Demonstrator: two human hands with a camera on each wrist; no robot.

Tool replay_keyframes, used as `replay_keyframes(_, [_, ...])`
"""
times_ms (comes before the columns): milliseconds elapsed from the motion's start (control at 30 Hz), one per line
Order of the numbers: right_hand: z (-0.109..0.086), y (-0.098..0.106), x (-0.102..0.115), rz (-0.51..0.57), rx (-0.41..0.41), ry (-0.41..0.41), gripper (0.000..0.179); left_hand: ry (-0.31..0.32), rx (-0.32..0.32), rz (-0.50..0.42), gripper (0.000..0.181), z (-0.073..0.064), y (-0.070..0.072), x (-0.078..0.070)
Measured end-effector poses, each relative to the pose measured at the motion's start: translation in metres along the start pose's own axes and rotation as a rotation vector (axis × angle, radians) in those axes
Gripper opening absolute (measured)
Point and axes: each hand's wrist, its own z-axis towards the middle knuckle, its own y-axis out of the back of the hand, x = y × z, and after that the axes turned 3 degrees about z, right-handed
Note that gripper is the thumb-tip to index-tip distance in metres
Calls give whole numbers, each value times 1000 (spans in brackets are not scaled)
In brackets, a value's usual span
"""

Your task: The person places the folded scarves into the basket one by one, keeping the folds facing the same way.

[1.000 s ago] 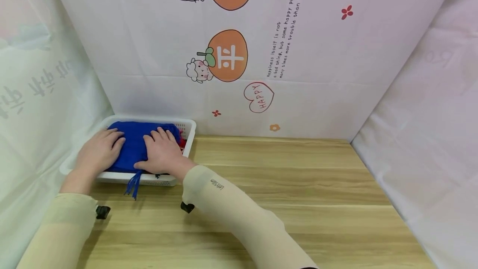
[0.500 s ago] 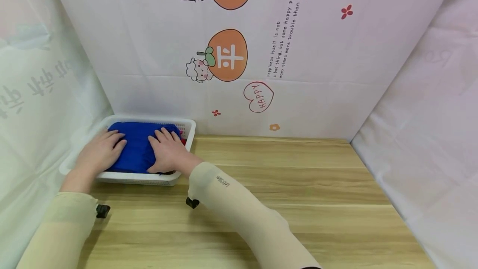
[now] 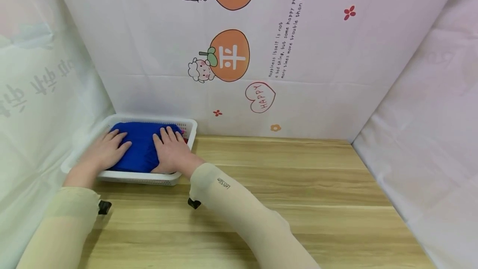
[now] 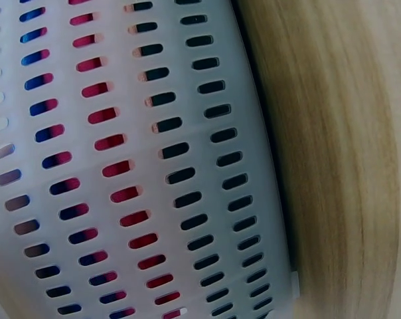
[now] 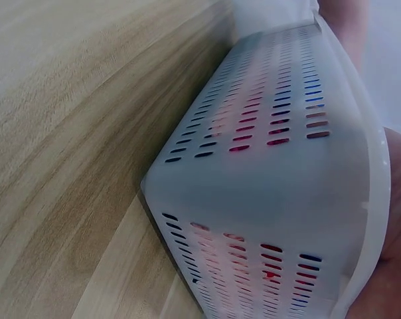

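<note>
A folded blue cloth [image 3: 138, 146] lies in a white plastic basket [image 3: 192, 130] at the back left of the table. My left hand [image 3: 106, 151] rests flat on the cloth's left side, fingers spread. On its right side my right hand [image 3: 171, 151] presses down, with fingers straight and the thumb towards the front rim. Something red [image 3: 185, 140] peeks out beside the cloth near the basket's right end. Through the slotted wall in the left wrist view, red material [image 4: 126, 194] shows below blue. The right wrist view has the basket's corner [image 5: 267, 193], with part of the hand past the rim.
The wooden table [image 3: 284, 194] extends right and forward of the basket. White printed sheeting [image 3: 317, 53] stands behind it, and more white sheeting rises close on the left [image 3: 45, 107] and on the right. Black wrist pieces [image 3: 194, 203] hang below the sleeves.
Blue strands that hung over the basket's front rim are now out of sight. My right hand has shifted slightly right on the cloth; the left has moved slightly inward.
</note>
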Motion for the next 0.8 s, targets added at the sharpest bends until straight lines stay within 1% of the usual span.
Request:
replay_keyframes(267, [0,-2,-1,-2,13,-28,121,29,61,-73,79,-1,1,-1])
replay_keyframes(467, [1,-3,-1,4,36,-46,121,29,93,-91,80,-2,0,0])
replay_keyframes(600, [1,-4,1,-18,62,-60,118,25,86,-131,84,2,-6,5])
replay_keyframes(700, [2,-5,4,-41,93,-70,113,25,78,-166,92,8,-14,13])
replay_keyframes(800, [1,-6,5,-59,114,-77,110,35,76,-176,99,12,-21,19])
